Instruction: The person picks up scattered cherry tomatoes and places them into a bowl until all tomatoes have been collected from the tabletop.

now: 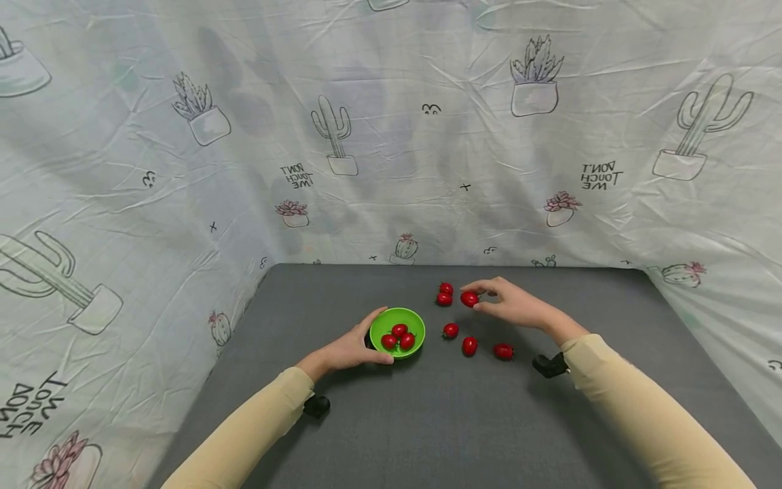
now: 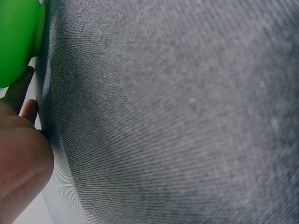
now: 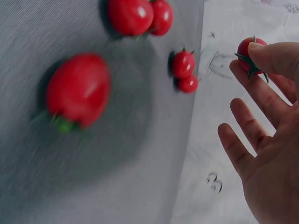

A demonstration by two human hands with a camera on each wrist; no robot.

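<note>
A small green bowl [image 1: 411,321] with three red cherry tomatoes [image 1: 398,335] in it stands on the grey table [image 1: 427,421]. My left hand [image 1: 374,339] grips the bowl's left side, thumb along the near rim; the left wrist view shows only the bowl's edge [image 2: 18,42] and my palm [image 2: 18,158]. My right hand [image 1: 475,299] pinches one tomato [image 1: 468,299] between thumb and forefinger, just above the table, right of the bowl. In the right wrist view the pinched tomato [image 3: 244,49] sits at the fingertips [image 3: 261,51], the other fingers spread.
Several loose tomatoes lie on the table: two [image 1: 445,293] beyond the held one, three [image 1: 469,346] nearer me, right of the bowl. A cactus-print cloth [image 1: 391,136] walls the table at the back and both sides.
</note>
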